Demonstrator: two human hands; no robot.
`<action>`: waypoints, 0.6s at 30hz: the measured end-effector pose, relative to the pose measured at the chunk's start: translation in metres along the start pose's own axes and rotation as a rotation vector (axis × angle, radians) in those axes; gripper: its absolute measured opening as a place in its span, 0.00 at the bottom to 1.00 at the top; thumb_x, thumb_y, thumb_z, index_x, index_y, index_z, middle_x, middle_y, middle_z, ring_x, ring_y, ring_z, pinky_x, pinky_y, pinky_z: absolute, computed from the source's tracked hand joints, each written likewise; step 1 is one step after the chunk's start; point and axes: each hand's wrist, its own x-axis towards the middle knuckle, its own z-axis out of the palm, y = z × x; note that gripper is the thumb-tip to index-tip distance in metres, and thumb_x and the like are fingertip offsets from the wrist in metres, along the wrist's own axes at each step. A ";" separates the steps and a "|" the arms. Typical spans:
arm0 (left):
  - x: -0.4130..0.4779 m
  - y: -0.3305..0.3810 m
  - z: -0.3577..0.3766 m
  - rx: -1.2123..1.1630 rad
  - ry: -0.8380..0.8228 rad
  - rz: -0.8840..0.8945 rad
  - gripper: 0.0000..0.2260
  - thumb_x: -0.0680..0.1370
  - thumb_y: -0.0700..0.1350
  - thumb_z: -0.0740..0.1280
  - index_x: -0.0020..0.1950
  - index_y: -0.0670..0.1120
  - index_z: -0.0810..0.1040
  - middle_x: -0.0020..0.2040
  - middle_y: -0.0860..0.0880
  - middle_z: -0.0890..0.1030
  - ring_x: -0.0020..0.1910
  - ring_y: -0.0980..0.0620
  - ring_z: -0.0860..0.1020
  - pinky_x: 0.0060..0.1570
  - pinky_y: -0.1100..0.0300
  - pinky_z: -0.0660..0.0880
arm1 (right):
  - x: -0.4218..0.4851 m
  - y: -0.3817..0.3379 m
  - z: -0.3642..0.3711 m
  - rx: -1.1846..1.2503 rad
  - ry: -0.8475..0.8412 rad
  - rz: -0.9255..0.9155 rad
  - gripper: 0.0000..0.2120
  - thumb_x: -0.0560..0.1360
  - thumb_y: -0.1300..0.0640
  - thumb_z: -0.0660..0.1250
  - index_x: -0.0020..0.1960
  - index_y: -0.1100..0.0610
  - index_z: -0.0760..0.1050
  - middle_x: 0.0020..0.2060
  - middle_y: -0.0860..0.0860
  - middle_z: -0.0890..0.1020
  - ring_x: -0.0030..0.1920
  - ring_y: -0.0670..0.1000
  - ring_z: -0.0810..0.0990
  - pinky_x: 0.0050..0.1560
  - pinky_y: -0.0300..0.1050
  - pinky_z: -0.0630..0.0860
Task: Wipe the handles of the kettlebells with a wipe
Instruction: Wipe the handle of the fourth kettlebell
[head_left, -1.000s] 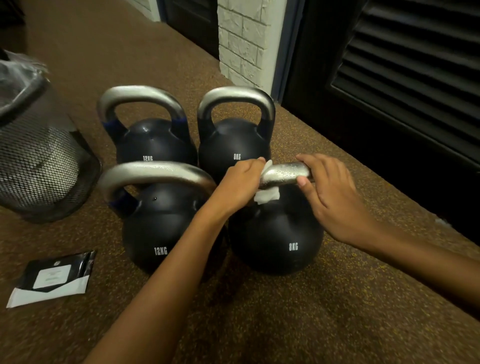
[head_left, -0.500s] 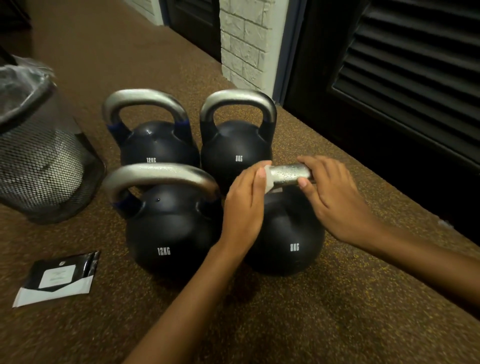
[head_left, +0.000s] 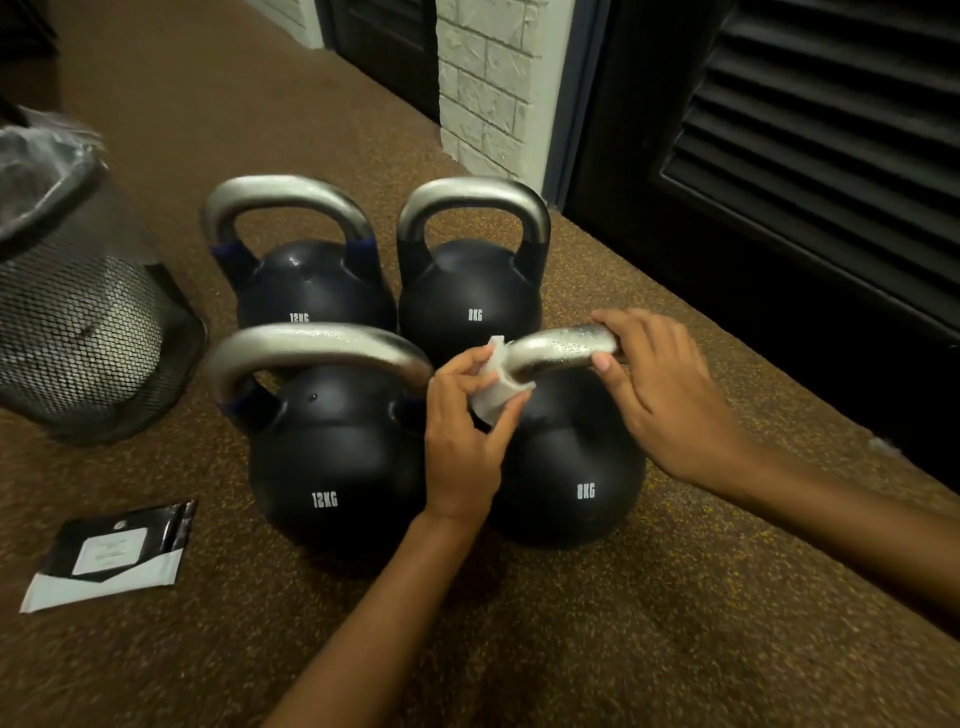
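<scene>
Wipe (head_left: 496, 387), white and folded, wraps the left end of the droplet-speckled silver handle (head_left: 558, 349) on the near-right black 8KG kettlebell (head_left: 571, 467); left hand (head_left: 462, 441) pinches it there, right hand (head_left: 660, 395) grips the handle's right end. 3 more black kettlebells (head_left: 332, 457) stand just beside. Black mesh bin (head_left: 78, 322) and black-and-white packet (head_left: 114, 551) sit left on brown speckled floor (head_left: 623, 623).
</scene>
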 end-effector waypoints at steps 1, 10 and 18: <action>-0.002 -0.001 0.001 -0.008 0.017 -0.016 0.16 0.70 0.39 0.73 0.49 0.50 0.69 0.57 0.51 0.74 0.61 0.54 0.74 0.62 0.60 0.71 | 0.000 0.000 0.000 -0.001 0.002 -0.002 0.25 0.78 0.42 0.44 0.70 0.51 0.61 0.64 0.52 0.68 0.66 0.52 0.63 0.67 0.51 0.59; -0.003 -0.001 0.004 0.016 0.080 -0.112 0.20 0.68 0.40 0.75 0.45 0.55 0.66 0.54 0.50 0.76 0.57 0.53 0.75 0.57 0.56 0.73 | 0.000 -0.001 0.001 0.001 0.009 -0.004 0.26 0.78 0.41 0.43 0.70 0.51 0.61 0.64 0.52 0.68 0.65 0.52 0.64 0.66 0.51 0.60; 0.012 0.011 0.009 0.158 -0.062 0.153 0.18 0.70 0.38 0.73 0.54 0.49 0.68 0.57 0.47 0.76 0.57 0.53 0.74 0.60 0.69 0.67 | 0.000 0.000 0.003 -0.004 0.039 -0.019 0.24 0.78 0.42 0.44 0.69 0.51 0.62 0.62 0.53 0.69 0.64 0.53 0.65 0.66 0.50 0.60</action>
